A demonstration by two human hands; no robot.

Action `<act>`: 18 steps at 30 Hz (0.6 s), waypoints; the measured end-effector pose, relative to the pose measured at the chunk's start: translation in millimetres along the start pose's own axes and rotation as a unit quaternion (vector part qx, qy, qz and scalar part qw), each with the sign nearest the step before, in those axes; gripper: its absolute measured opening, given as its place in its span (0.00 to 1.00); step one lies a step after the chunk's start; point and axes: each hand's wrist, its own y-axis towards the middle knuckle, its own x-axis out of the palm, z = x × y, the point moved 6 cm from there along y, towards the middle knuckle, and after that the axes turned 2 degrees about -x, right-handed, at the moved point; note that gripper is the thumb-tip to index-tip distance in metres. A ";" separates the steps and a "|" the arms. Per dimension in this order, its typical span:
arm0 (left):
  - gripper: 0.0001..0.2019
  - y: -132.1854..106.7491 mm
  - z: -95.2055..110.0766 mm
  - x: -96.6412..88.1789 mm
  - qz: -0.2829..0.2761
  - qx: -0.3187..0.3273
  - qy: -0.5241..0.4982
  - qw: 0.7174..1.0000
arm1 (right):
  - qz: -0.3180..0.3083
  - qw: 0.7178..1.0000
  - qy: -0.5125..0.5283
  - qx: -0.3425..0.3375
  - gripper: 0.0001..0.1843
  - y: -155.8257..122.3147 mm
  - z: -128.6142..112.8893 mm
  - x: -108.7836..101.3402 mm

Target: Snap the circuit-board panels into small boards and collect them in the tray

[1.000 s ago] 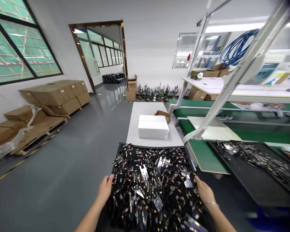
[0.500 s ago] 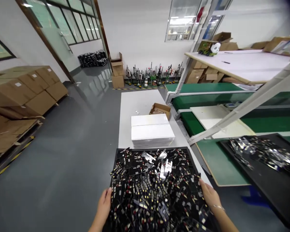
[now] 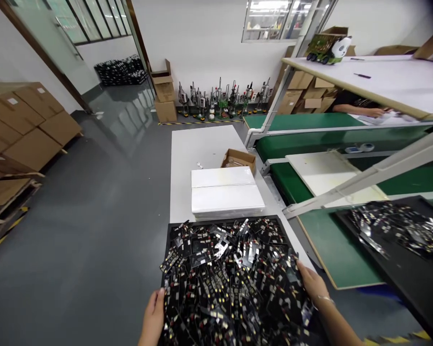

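Note:
A black tray (image 3: 282, 230) heaped with small flat black parts (image 3: 220, 283) fills the lower middle of the view. The parts carry yellow, red and silvery spots, and a few shiny metallic strips lie among them. My left hand (image 3: 153, 312) is closed on the tray's left side, thumb up along the edge. On the opposite side my right hand (image 3: 312, 281), with a bracelet at the wrist, grips the edge. The undersides of the tray and most fingers are hidden. Just beyond the far rim lies a white box-like stack (image 3: 226, 190) on a long white table (image 3: 198, 142).
An open small carton (image 3: 238, 157) stands behind the white stack. To the right are a slanting white post (image 3: 346, 178), green conveyor surfaces (image 3: 292, 185) and another black tray (image 3: 393, 269) of parts. A co-worker's forearm (image 3: 368, 111) shows under the shelf. Cartons (image 3: 25, 120) line the left.
The view has tilted down and turned slightly, and the white stack looks nearer. A co-worker's forearm has come into view at right. Both my hands keep hold of the tray.

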 end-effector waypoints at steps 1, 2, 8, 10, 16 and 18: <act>0.24 3.9 4.4 1.5 0.001 0.002 0.002 1.000 | 0.001 1.000 -0.002 -0.001 0.31 4.8 -3.6 -0.4; 0.24 7.9 9.4 3.2 0.003 0.004 0.002 1.000 | 0.001 1.000 -0.004 -0.002 0.31 10.4 -7.4 -1.0; 0.26 30.3 42.7 24.3 -0.004 0.012 -0.016 1.000 | 0.004 0.999 -0.023 -0.023 0.31 63.4 -37.3 -11.2; 0.27 36.7 52.3 36.6 -0.011 0.011 -0.012 1.000 | 0.003 0.999 -0.033 -0.027 0.30 87.3 -49.0 -18.3; 0.25 48.9 70.9 67.5 -0.065 0.028 0.015 0.997 | 0.012 0.997 -0.074 -0.009 0.28 141.7 -65.0 -44.0; 0.24 52.4 72.7 64.7 -0.081 0.029 0.032 0.996 | 0.025 0.996 -0.082 0.004 0.28 143.9 -57.5 -53.4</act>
